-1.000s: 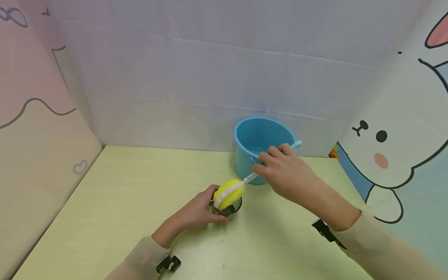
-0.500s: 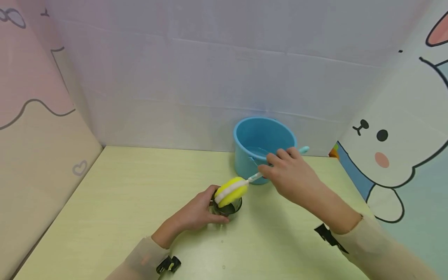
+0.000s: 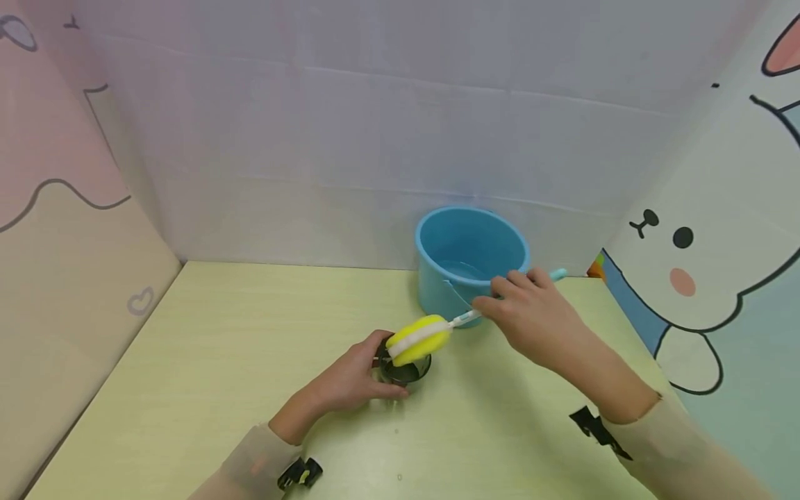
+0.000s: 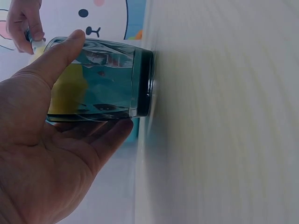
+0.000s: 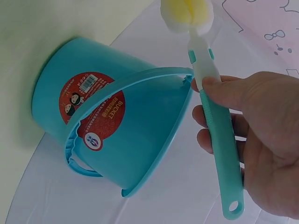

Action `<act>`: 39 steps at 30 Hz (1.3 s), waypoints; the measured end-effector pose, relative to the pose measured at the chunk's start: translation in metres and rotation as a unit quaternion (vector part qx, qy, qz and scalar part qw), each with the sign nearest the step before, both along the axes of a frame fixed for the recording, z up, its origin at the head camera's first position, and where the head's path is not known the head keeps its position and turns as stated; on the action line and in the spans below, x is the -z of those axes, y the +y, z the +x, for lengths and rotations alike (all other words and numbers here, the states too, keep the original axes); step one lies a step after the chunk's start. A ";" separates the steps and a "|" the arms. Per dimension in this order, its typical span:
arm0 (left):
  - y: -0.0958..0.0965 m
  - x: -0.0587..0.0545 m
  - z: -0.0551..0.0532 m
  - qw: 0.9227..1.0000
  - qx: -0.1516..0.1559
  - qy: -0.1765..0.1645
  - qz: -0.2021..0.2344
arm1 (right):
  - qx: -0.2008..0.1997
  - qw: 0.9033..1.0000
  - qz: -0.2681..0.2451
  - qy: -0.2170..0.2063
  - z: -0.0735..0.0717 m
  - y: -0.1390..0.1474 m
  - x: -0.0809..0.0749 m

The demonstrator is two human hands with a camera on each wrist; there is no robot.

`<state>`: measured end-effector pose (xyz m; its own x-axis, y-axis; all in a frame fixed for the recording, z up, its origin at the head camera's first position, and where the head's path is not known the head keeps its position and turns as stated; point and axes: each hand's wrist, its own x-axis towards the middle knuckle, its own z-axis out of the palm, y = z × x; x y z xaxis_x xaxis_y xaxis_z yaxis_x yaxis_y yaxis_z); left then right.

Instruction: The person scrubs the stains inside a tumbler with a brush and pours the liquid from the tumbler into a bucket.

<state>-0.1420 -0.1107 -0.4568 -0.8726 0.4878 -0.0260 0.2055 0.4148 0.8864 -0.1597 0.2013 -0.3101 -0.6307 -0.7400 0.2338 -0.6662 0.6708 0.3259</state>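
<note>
My left hand (image 3: 362,375) grips a dark tinted glass (image 4: 107,84) around its side, thumb on one side and fingers on the other. The glass stands upright on the table. My right hand (image 3: 531,312) holds a sponge bottle brush (image 5: 217,121) by its teal and white handle. The brush's yellow and white sponge head (image 3: 419,340) tilts down into the mouth of the glass, and its yellow shows through the tinted wall in the left wrist view. Part of the handle is hidden behind my right fingers in the head view.
A blue bucket (image 3: 431,278) stands against the back wall behind my right hand, its handle hanging down the front and a red label (image 5: 88,102) on its side. The pale table (image 3: 250,333) is bordered by cartoon-printed sheets on both sides. Small drops lie near the front.
My right hand has shifted right, drawing the brush partly up and tilting it flatter over the glass. The left hand and the glass stay in place.
</note>
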 end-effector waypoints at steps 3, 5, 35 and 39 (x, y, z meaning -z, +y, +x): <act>0.000 0.000 0.000 1.000 0.000 0.004 -0.001 | -0.001 1.000 -0.009 -0.001 0.000 0.006 0.003; 0.000 0.000 0.000 1.000 0.001 0.005 0.001 | 0.000 1.000 -0.017 -0.004 0.000 0.009 0.004; 0.000 -0.004 0.001 1.000 0.001 0.010 -0.008 | 0.054 0.990 -0.085 -0.095 0.006 0.044 0.026; 0.000 -0.004 0.001 1.000 0.003 0.012 -0.007 | 0.056 0.989 -0.091 -0.102 0.007 0.047 0.027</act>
